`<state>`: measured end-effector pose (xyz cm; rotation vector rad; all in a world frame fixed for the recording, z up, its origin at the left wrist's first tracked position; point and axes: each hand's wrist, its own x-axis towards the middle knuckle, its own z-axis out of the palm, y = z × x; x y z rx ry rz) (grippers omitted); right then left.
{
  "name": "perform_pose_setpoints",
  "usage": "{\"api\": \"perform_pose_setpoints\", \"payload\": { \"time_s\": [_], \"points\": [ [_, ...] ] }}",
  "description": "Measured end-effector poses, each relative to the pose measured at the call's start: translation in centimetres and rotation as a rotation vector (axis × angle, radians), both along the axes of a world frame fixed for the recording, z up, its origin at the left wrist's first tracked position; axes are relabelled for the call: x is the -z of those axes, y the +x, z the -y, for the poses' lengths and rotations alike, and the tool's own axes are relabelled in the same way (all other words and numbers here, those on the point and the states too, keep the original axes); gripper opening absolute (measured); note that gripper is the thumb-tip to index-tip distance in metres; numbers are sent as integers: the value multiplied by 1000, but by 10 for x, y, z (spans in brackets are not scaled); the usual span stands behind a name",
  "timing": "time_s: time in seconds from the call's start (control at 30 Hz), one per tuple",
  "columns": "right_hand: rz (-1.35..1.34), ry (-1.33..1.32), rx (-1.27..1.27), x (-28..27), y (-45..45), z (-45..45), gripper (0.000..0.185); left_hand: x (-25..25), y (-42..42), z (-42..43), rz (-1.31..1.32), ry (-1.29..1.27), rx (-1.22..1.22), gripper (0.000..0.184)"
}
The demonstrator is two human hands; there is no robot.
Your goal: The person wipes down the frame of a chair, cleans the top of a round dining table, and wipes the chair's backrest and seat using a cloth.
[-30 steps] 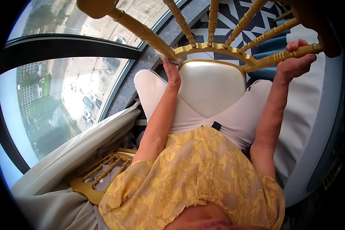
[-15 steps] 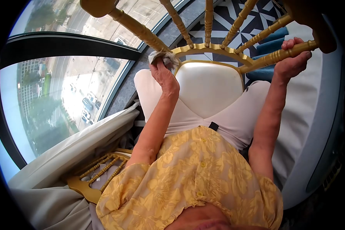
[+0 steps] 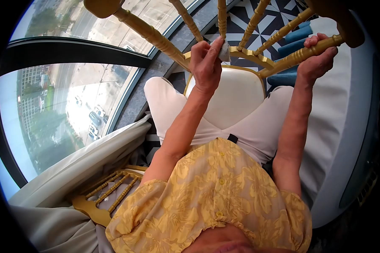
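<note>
A gold chair with turned spindles [image 3: 254,25] and a white padded seat [image 3: 230,95] stands before me, its seat between my knees. My left hand [image 3: 206,67] pinches a crumpled greyish-white cloth [image 3: 225,51] against the curved lower rail [image 3: 257,59] of the chair back, at the foot of a middle spindle. Part of the cloth is hidden behind the fingers. Over on the right, my right hand [image 3: 316,63] is wrapped round the thick side post [image 3: 289,62] of the chair back.
A large window [image 3: 71,109] with a dark frame [image 3: 71,50] runs along my left. A second gold chair [image 3: 95,208] stands low at the left by a pale curtain [image 3: 84,156]. White cloth [image 3: 329,109] hangs at my right, near blue chair seats [image 3: 285,79]. The floor [image 3: 240,21] is black-and-white patterned.
My left hand has moved right with the cloth, from the left end of the lower rail to its middle. My right hand keeps its grip; the view has shifted slightly.
</note>
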<state>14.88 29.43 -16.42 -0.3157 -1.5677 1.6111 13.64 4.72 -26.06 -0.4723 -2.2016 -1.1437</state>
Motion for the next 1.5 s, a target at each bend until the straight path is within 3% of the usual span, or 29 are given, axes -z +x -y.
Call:
{"api": "perform_pose_setpoints", "payload": {
  "time_s": [0.1,0.13,0.23,0.3,0.43,0.5,0.57,0.63,0.67,0.73,0.9,0.97,1.03,1.1,1.37,1.5],
  "points": [
    [13,7,-30,1,2,-4,60,38,-12,-7,-52,-64,-120,36],
    [17,11,-24,1,2,-5,60,46,-7,-9,46,-58,-102,29],
    [28,17,-44,1,4,-5,60,52,-1,-13,19,-65,-114,28],
    [16,29,-53,2,2,-5,61,44,6,-12,42,-72,-82,34],
    [16,74,-40,3,3,-5,66,43,13,-1,112,-367,-129,49],
    [15,66,-45,4,3,-7,66,31,12,4,383,-615,-89,43],
    [9,59,-56,4,3,-7,66,28,4,5,452,-665,-66,44],
    [12,48,-41,1,4,-3,56,25,-8,2,687,-757,-32,43],
    [14,48,-40,1,3,-3,56,28,-16,1,689,-757,-31,43],
    [5,52,-60,0,4,-3,58,36,-27,1,636,-524,8,44],
    [3,77,-77,0,3,-5,60,38,2,8,599,-582,-8,32],
    [-3,71,-87,3,4,-5,60,41,15,14,366,-455,48,37],
    [-12,73,-47,3,3,-4,57,40,3,9,375,-442,45,36],
    [3,52,-41,3,3,-3,56,32,-19,1,594,-547,5,37],
    [18,21,-73,-2,4,-3,54,36,7,15,417,-555,55,34],
    [44,43,-57,-1,7,-1,56,34,-22,4,571,-574,-10,36]
  ]
}}
